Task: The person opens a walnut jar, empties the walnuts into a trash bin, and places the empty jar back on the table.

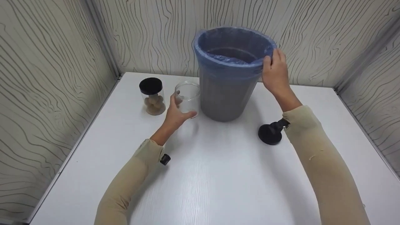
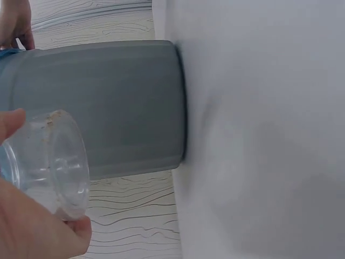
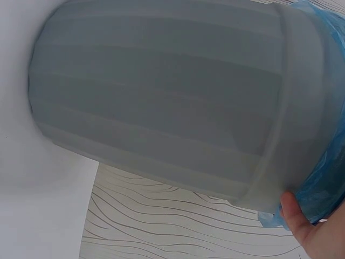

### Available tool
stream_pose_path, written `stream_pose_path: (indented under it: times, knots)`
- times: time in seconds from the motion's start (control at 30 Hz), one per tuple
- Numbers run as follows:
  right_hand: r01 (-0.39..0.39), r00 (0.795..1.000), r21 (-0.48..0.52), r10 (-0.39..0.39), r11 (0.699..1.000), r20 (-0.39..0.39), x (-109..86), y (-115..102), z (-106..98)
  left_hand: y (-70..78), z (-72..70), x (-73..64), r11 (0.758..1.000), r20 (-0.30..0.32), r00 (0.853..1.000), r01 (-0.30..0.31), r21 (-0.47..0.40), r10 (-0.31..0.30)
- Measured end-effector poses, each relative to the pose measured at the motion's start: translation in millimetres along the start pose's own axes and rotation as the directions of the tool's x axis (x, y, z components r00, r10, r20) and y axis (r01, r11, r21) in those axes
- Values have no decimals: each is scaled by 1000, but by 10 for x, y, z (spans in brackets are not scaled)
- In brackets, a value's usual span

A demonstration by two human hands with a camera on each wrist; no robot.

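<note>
My left hand [image 1: 176, 114] holds a clear lidless jar [image 1: 189, 99], thumb on one side and fingers on the other. In the left wrist view the jar [image 2: 64, 162] is off the table, with a few brown specks near its base. Right beside it stands a grey trash bin [image 1: 223, 97] with a blue plastic liner [image 1: 231, 64] folded over its rim. My right hand [image 1: 276, 70] grips that rim on the right side; in the right wrist view the thumb [image 3: 294, 213] lies against the bin's outer wall, by the liner's edge.
A second clear jar [image 1: 153, 100] with a black lid stands left of my left hand, with several brown roundish things inside. The white table [image 1: 218, 175] is bounded by wood-patterned panels [image 1: 156, 37]. A black round-based mount [image 1: 270, 134] hangs at my right cuff.
</note>
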State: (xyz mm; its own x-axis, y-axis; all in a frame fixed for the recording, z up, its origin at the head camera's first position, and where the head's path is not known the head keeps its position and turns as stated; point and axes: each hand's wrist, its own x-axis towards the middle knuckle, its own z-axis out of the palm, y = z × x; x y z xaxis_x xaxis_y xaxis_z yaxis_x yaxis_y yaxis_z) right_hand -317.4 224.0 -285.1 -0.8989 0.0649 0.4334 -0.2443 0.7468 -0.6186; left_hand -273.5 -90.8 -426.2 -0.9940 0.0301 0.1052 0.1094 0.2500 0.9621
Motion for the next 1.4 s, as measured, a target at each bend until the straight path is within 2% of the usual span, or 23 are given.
stream_pose_path:
  times: [0.23,0.4,0.6,0.87,1.17,1.4]
  knots:
    - [-9,1000,1,9,1000,7,-4,-22,-4,-136,84,18,997,-18,997,73,-2,-74]
    - [-8,1000,-1,8,1000,5,-12,-39,-6,-190,157,37,996,-45,995,89,14,-88]
    - [1,1000,-4,-1,1000,-3,-11,-11,4,-280,231,117,997,-80,994,73,39,-69]
    - [-2,1000,-7,1,1000,-11,-5,5,15,-344,310,192,986,-84,988,134,96,-126]
    - [-4,1000,-3,4,1000,-22,10,26,24,-401,369,240,975,-79,991,125,185,-112]
    - [-2,1000,-7,2,1000,-20,17,24,15,-372,399,250,967,-83,990,128,222,-112]
